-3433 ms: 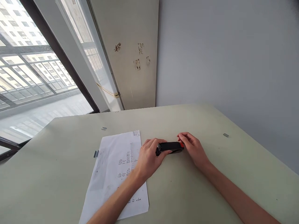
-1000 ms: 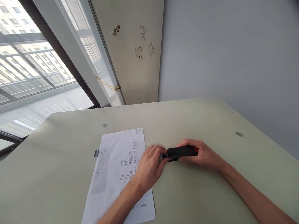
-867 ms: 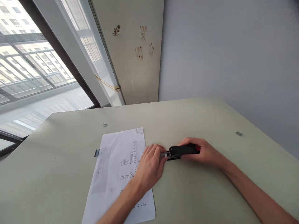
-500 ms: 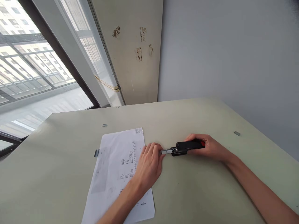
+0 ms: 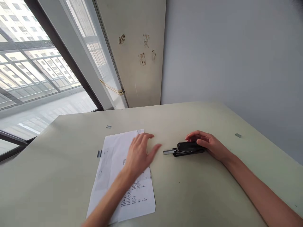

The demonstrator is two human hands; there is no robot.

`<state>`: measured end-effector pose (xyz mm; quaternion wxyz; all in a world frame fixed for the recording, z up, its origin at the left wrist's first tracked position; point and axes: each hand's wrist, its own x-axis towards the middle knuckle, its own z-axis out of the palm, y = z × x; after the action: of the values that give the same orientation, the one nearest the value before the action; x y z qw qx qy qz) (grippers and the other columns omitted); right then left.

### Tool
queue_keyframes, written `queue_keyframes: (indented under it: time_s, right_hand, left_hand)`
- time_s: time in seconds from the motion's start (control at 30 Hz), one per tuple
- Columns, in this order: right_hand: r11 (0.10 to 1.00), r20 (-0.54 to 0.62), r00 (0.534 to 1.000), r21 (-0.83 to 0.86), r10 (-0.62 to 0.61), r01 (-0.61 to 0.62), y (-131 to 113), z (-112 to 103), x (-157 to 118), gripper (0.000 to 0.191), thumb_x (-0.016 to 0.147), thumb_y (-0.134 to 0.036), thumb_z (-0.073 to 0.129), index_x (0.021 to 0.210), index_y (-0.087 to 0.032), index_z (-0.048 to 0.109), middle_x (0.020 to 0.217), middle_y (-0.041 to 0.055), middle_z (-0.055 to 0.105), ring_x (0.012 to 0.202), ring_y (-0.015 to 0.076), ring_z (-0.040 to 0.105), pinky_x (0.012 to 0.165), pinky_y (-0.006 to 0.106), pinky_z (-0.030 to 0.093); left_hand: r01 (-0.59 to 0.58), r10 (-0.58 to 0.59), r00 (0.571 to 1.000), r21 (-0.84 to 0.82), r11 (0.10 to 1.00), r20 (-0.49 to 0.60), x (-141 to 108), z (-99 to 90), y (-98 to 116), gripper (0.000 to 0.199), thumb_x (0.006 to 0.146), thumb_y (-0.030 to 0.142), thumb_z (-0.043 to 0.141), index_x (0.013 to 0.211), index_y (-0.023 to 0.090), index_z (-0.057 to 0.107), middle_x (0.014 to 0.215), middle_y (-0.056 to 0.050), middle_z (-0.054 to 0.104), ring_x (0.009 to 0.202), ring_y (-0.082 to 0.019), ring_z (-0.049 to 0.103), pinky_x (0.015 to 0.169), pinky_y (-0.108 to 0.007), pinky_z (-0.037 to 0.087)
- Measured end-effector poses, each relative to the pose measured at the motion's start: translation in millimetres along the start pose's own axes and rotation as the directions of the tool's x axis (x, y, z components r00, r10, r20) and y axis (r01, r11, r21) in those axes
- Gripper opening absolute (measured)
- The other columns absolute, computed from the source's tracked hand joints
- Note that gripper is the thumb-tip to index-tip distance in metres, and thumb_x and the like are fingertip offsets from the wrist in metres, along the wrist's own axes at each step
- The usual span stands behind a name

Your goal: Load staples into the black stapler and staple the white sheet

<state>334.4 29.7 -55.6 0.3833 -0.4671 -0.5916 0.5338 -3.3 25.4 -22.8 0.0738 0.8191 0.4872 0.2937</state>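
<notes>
A black stapler (image 5: 188,148) lies on the table with its metal staple tray (image 5: 168,152) sticking out of the front, toward the left. My right hand (image 5: 209,145) is at its rear end, thumb over the top and fingers curled along the far side in a loose hold. Over printed sheets of paper (image 5: 138,205) hovers my left hand (image 5: 139,151), fingers and thumb spread, slightly blurred, holding nothing. That hand and forearm cover part of the print. The sheets lie one upon another, not quite lined up.
Small grey staple strips lie on the pale table (image 5: 189,189): one strip (image 5: 99,153) by the paper's left edge, some pieces (image 5: 108,126) farther back, and another strip (image 5: 238,135) at the right. Behind stand a wall (image 5: 224,56) and a window (image 5: 42,69).
My left hand has let go of the stapler's metal tray and moved left over the paper, opening. My right hand has loosened and shifted its hold on the stapler.
</notes>
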Motion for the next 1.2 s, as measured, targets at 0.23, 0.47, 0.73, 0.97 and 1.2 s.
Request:
queue_keyframes:
  time_s: [0.23, 0.47, 0.73, 0.97, 1.2]
  right_hand:
    - [0.997, -0.089, 0.996, 0.074, 0.027, -0.020, 0.0, 6.1, 3.0, 0.033, 0.095, -0.060, 0.070, 0.099, -0.028, 0.077, 0.109, 0.0052, 0.075, 0.104, 0.0254, 0.065, 0.090, 0.033, 0.053]
    - [0.996, -0.112, 0.993, 0.086, 0.037, -0.028, -1.2, 9.3, 4.5, 0.035, 0.091, -0.062, 0.074, 0.096, -0.027, 0.077, 0.105, 0.0041, 0.076, 0.099, 0.0236, 0.066, 0.086, 0.031, 0.053]
    - [0.995, -0.123, 0.991, 0.089, 0.051, -0.040, -4.7, 12.2, 1.8, 0.038, 0.089, -0.063, 0.076, 0.096, -0.026, 0.077, 0.106, 0.0056, 0.076, 0.102, 0.0259, 0.067, 0.085, 0.033, 0.054]
    - [0.998, -0.131, 0.990, 0.054, 0.052, -0.045, -5.2, 12.6, 1.0, 0.040, 0.090, -0.065, 0.073, 0.097, -0.025, 0.075, 0.108, 0.0068, 0.076, 0.104, 0.0278, 0.067, 0.088, 0.036, 0.055]
    - [0.998, -0.124, 0.991, 0.042, 0.055, -0.050, -3.9, 11.5, -0.5, 0.035, 0.092, -0.062, 0.073, 0.097, -0.028, 0.075, 0.106, 0.0050, 0.075, 0.103, 0.0267, 0.067, 0.088, 0.035, 0.054]
  left_hand:
    - [0.367, -0.353, 0.930, 0.329, 0.870, -0.102, 32.5, -63.5, -104.4, 0.033, 0.102, 0.032, 0.046, 0.125, 0.017, 0.063, 0.132, -0.016, 0.068, 0.127, -0.034, 0.060, 0.110, -0.052, 0.047]
    - [0.597, -0.613, 0.782, 0.421, 0.683, -0.114, 16.6, -103.0, -159.0, 0.043, 0.098, 0.045, 0.046, 0.128, 0.017, 0.060, 0.128, -0.020, 0.068, 0.106, -0.036, 0.068, 0.091, -0.052, 0.056]
    - [0.532, -0.619, 0.785, 0.491, 0.690, 0.019, 18.1, -96.7, -163.5, 0.045, 0.099, 0.039, 0.044, 0.137, 0.018, 0.056, 0.143, -0.017, 0.062, 0.123, -0.034, 0.064, 0.100, -0.048, 0.052]
    - [0.531, -0.654, 0.756, 0.555, 0.640, 0.029, 20.0, -95.6, -150.2, 0.055, 0.096, 0.047, 0.043, 0.138, 0.012, 0.055, 0.140, -0.027, 0.059, 0.121, -0.042, 0.064, 0.092, -0.052, 0.053]
    - [0.536, -0.703, 0.689, 0.526, 0.660, 0.179, 2.5, -123.6, -162.3, 0.043, 0.063, 0.059, 0.075, 0.053, 0.021, 0.056, 0.062, -0.017, 0.062, 0.073, -0.048, 0.070, 0.069, -0.057, 0.050]
